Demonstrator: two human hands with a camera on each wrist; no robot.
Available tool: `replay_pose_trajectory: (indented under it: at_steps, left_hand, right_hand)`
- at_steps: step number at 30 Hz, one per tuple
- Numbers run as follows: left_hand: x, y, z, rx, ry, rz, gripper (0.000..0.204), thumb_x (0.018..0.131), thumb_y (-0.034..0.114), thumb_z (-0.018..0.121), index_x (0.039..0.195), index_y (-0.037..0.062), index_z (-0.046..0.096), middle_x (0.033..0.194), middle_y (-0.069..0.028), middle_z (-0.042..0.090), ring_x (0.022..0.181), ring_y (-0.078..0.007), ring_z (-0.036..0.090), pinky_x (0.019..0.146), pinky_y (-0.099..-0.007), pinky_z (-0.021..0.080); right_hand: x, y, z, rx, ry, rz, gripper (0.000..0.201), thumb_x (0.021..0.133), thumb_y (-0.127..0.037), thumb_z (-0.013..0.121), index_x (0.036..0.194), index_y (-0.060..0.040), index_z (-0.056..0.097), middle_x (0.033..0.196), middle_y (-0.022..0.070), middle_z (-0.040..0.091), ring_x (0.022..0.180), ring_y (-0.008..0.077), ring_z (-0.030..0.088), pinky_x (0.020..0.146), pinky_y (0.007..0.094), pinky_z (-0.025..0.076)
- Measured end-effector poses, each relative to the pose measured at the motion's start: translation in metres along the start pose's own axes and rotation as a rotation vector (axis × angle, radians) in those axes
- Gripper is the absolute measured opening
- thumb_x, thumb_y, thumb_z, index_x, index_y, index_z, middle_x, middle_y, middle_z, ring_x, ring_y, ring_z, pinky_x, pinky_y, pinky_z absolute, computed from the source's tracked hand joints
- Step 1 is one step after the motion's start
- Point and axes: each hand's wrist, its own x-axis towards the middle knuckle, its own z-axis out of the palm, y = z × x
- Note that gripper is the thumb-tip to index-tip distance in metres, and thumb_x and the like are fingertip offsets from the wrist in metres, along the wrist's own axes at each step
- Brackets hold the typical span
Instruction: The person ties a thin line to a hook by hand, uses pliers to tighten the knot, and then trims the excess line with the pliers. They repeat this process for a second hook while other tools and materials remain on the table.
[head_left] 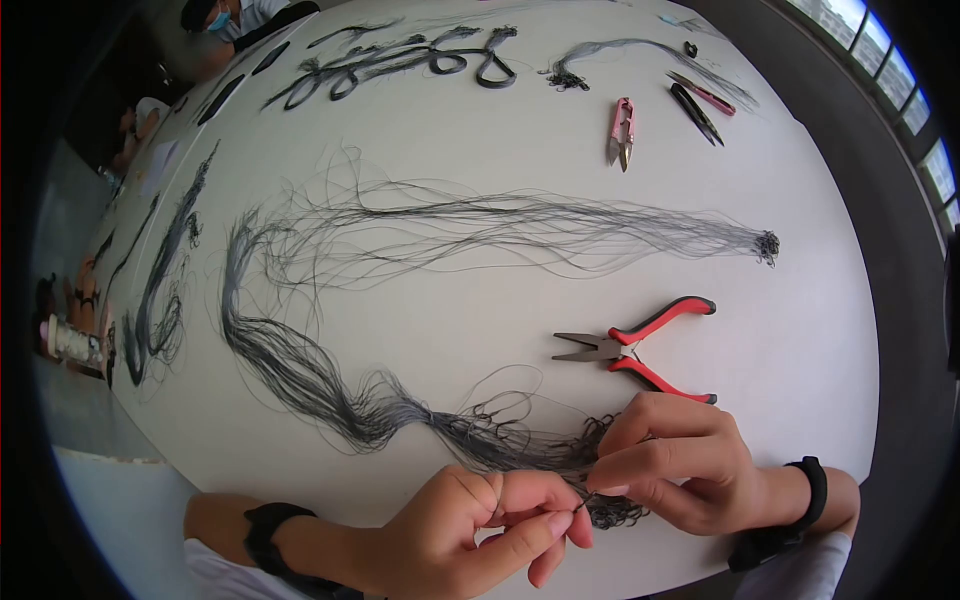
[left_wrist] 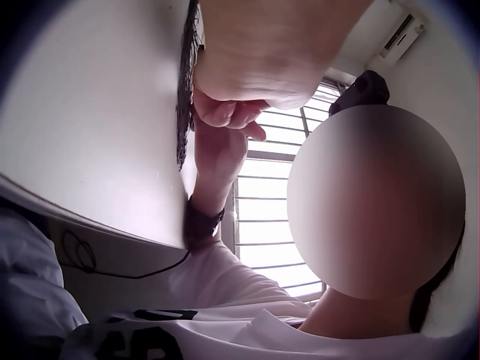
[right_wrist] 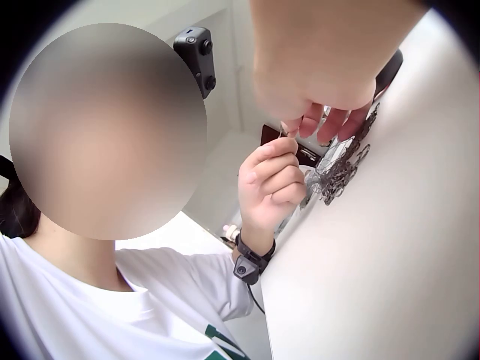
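My left hand (head_left: 480, 535) pinches a small dark fish hook (head_left: 586, 501) between thumb and forefinger, low over the front of the table. From the right, my right hand (head_left: 680, 465) meets it, thumb and forefinger pinching the hook's other end. In the right wrist view the left hand (right_wrist: 271, 184) is raised with its fingers curled, and its fingertips meet the right hand's. Behind and under both hands lies a bundle of hooks (head_left: 625, 515) on dark fishing lines (head_left: 300, 370), partly hidden by the right hand.
Red-handled pliers (head_left: 620, 345) lie with jaws apart just beyond my right hand. Another hook bundle (head_left: 767, 246) ends the long lines at right. Pink thread snips (head_left: 621, 135) and black snips (head_left: 697, 113) lie farther back. More line bundles (head_left: 400, 60) are at the far side; another person (head_left: 235, 20) sits there.
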Motion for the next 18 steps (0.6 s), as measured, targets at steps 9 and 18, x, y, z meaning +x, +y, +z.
replay_pose_trajectory:
  at_steps: [9, 18]
  left_hand:
    - [0.007, -0.008, 0.0, 0.204, 0.043, 0.294, 0.013, 0.091, 0.002, 0.043, 0.089, -0.0043, 0.054, 0.072, -0.0032, 0.056, 0.061, -0.0053, 0.051, 0.056, -0.0184, 0.04]
    - [0.006, -0.001, -0.014, -0.118, -0.189, -0.145, 0.023, 0.095, 0.009, 0.038, 0.1, -0.0053, 0.055, 0.084, -0.0066, 0.059, 0.06, -0.0068, 0.048, 0.057, -0.0207, 0.039]
  right_hand:
    - [0.002, 0.003, 0.002, -0.549, 0.091, -0.317, 0.027, 0.054, -0.008, 0.063, 0.08, -0.0124, 0.066, 0.073, -0.0003, 0.052, 0.057, 0.012, 0.048, 0.043, 0.0233, 0.031]
    - [0.002, -0.003, 0.002, -0.605, 0.103, -0.352, 0.024, 0.052, -0.009, 0.063, 0.075, -0.0136, 0.064, 0.074, 0.0002, 0.056, 0.057, 0.0134, 0.049, 0.047, 0.0233, 0.035]
